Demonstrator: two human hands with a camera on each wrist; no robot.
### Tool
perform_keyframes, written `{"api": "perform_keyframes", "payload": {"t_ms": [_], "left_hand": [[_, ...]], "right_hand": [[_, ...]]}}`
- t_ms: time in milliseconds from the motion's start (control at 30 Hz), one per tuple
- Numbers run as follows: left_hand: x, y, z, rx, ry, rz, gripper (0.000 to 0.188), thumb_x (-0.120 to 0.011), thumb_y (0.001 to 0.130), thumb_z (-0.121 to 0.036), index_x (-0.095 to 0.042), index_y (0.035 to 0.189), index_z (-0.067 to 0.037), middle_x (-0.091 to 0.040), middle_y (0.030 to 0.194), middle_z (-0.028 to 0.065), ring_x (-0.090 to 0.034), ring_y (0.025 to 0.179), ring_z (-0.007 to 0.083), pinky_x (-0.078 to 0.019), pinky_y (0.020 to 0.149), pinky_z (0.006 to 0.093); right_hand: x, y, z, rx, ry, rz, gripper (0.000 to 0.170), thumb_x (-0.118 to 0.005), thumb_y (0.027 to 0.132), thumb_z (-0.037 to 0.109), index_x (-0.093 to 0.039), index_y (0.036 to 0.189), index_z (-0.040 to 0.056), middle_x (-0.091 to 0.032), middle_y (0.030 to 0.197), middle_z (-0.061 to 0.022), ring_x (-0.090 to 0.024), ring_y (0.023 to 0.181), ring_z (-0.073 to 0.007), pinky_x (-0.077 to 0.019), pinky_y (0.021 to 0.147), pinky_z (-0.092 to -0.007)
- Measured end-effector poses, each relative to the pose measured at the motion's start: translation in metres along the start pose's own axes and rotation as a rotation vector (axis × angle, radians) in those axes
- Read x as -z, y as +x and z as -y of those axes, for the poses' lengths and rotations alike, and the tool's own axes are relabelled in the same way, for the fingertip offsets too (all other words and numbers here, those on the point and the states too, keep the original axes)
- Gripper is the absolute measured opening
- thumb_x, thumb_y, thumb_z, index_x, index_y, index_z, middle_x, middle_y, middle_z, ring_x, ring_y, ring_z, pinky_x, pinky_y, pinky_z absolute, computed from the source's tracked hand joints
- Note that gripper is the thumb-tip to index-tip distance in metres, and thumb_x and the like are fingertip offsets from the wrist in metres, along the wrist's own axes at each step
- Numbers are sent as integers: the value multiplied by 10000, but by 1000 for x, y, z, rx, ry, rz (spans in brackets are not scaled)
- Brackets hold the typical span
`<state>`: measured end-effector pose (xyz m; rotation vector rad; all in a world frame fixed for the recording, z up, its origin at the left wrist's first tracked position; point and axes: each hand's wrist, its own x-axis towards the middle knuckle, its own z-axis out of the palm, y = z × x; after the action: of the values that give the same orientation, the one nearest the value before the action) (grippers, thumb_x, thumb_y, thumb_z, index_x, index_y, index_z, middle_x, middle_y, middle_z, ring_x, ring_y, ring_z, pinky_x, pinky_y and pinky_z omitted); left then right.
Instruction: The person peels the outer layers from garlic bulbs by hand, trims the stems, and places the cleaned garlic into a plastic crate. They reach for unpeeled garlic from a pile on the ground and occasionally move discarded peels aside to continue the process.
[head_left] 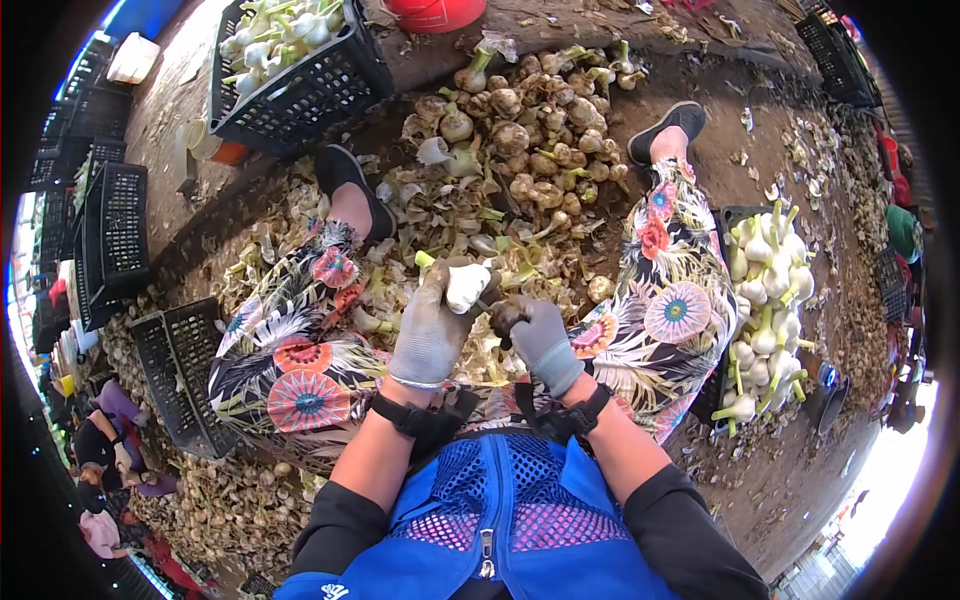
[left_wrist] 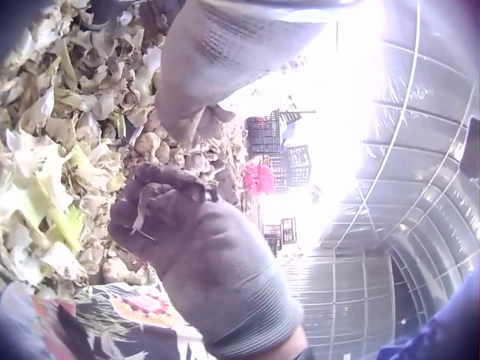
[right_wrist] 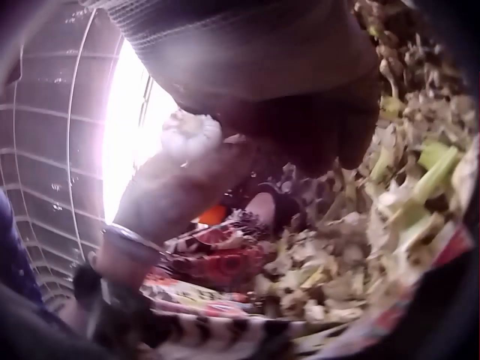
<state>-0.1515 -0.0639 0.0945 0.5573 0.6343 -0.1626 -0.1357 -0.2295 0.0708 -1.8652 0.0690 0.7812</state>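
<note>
My gloved left hand (head_left: 428, 335) grips a white garlic bulb (head_left: 467, 287), its short green stem poking out past the fingers. Close beside it on the right, my gloved right hand (head_left: 537, 338) has curled, dirt-darkened fingers. A pale strip of garlic skin (left_wrist: 144, 208) shows in those fingers in the left wrist view. The bulb (right_wrist: 191, 136) also appears in the right wrist view, just under the right hand (right_wrist: 262, 67). Beneath both hands lies a heap of loose peelings (head_left: 500, 355) between the legs. Unpeeled garlic bulbs (head_left: 540, 120) are piled beyond it.
A black crate (head_left: 300, 105) of cleaned garlic stands at the front left. Another pile of cleaned bulbs (head_left: 768, 300) fills a crate beside the right leg. Black crates (head_left: 185, 370) stand on the left, a red bucket (head_left: 435, 12) ahead. People (head_left: 110, 440) sit at far left.
</note>
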Motion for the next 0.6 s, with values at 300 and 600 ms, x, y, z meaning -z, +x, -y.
{"api": "perform_keyframes", "payload": {"t_ms": [300,600], "left_hand": [[11,8,4,126,-69,59,376,-469,1036,-343,-551,1176,-4,-651,1136,185,-630,1078,301,-480,1002,463],[9,3,-3,78,-208,-65,486,-450,1027,-454,-577,1172,-7,-672,1076,171,-655,982,338,-512,932,506]], "right_hand": [[3,-1,43,516,-41,-260,416,-639,745,-79,-626,1146,32,-647,1124,-166,-653,1030,-302,-517,913,-339],[-5,-33,25,417,-90,222,275,-593,823,-31,-686,1069,54,-701,894,-124,-674,774,-230,-536,709,-307]]}}
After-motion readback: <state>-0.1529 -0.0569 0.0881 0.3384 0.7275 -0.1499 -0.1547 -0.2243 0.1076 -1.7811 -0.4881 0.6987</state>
